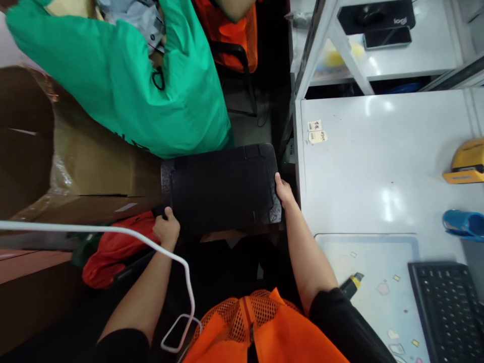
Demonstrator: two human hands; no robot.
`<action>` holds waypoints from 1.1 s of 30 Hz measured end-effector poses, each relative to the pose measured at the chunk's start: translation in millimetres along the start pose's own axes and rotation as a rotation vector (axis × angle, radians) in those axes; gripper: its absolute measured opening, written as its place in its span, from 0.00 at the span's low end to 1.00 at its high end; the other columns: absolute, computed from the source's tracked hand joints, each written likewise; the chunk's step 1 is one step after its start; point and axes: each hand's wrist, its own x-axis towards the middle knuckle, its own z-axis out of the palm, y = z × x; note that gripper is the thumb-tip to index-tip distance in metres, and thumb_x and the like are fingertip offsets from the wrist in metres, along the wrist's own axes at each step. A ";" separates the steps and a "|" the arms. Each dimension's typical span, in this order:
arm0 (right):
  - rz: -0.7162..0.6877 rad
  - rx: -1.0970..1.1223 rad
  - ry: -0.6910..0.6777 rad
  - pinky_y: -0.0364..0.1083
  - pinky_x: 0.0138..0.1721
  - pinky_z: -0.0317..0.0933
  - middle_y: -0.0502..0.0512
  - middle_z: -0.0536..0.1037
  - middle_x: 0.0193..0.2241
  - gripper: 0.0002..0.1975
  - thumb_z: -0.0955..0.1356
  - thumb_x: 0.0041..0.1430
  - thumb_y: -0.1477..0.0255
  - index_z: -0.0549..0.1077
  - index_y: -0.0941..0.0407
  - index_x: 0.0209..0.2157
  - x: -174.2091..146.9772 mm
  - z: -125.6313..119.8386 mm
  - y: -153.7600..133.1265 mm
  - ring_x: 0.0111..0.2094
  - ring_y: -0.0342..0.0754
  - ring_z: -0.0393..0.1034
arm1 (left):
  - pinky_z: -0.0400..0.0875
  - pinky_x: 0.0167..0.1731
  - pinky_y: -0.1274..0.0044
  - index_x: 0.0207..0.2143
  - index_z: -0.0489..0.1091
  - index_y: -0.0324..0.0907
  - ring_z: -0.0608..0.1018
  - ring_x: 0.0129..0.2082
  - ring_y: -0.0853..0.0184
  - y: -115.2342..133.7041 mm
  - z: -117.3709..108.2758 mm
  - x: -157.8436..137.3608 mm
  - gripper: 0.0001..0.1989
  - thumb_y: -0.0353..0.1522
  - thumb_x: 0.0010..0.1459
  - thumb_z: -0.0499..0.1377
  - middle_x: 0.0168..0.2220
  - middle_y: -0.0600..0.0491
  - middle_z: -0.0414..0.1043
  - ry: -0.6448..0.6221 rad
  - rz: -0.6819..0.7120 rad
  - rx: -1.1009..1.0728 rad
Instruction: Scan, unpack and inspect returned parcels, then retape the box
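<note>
A black rectangular foam-like box (223,189) hangs level in front of my body, held between both hands. My left hand (167,228) grips its near left corner, the thumb on top and the other fingers out of sight below. At the right end my right hand (284,190) clasps the edge, its thumb along the side. Whether the box is a lid or a whole container I cannot tell. Its far side touches or nearly touches a full green sack (151,101).
A large open cardboard box (102,156) stands at left, with a red bag (124,242) below. To the right a white desk (359,186) carries a utility knife (351,286), keyboard (446,302), tape roll (463,222) and yellow device (469,159). A white cable (132,233) crosses near my left arm.
</note>
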 end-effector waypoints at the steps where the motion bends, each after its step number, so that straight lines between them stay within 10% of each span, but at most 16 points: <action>1: 0.002 -0.040 0.021 0.56 0.69 0.61 0.68 0.81 0.58 0.39 0.64 0.71 0.43 0.78 0.63 0.62 6.0 2.6 1.0 0.66 0.59 0.72 | 0.71 0.61 0.52 0.58 0.74 0.21 0.78 0.60 0.34 1.8 8.6 3.4 0.38 0.49 0.76 0.42 0.55 0.21 0.76 -0.002 0.000 -0.005; 12: 0.163 -0.488 0.190 0.65 0.71 0.56 0.80 0.68 0.69 0.36 0.61 0.78 0.59 0.58 0.69 0.75 26.5 34.4 39.1 0.71 0.68 0.63 | 0.71 0.60 0.52 0.62 0.67 0.18 0.78 0.60 0.36 -7.3 109.1 0.7 0.34 0.42 0.77 0.42 0.56 0.19 0.74 -0.181 -0.006 -0.053; 18: 0.224 -0.621 0.186 0.65 0.72 0.55 0.71 0.53 0.77 0.39 0.60 0.78 0.56 0.45 0.58 0.80 42.2 46.2 66.1 0.76 0.67 0.53 | 0.68 0.66 0.55 0.71 0.58 0.22 0.73 0.66 0.39 -11.9 131.4 17.4 0.33 0.40 0.75 0.48 0.64 0.23 0.68 -0.311 0.088 -0.067; 22: 0.293 -0.677 0.202 0.64 0.69 0.60 0.77 0.59 0.74 0.44 0.64 0.76 0.58 0.41 0.58 0.81 65.7 47.3 70.3 0.72 0.67 0.61 | 0.66 0.68 0.60 0.77 0.48 0.30 0.71 0.68 0.44 -3.6 137.3 33.0 0.37 0.40 0.74 0.52 0.71 0.29 0.63 -0.360 0.181 -0.068; 33: 0.309 -0.824 0.361 0.57 0.60 0.69 0.77 0.77 0.60 0.45 0.74 0.67 0.60 0.54 0.62 0.76 107.0 42.2 101.7 0.62 0.65 0.75 | 0.56 0.69 0.47 0.67 0.67 0.29 0.60 0.70 0.34 16.2 152.7 72.9 0.33 0.37 0.64 0.63 0.69 0.26 0.60 -0.194 0.384 0.138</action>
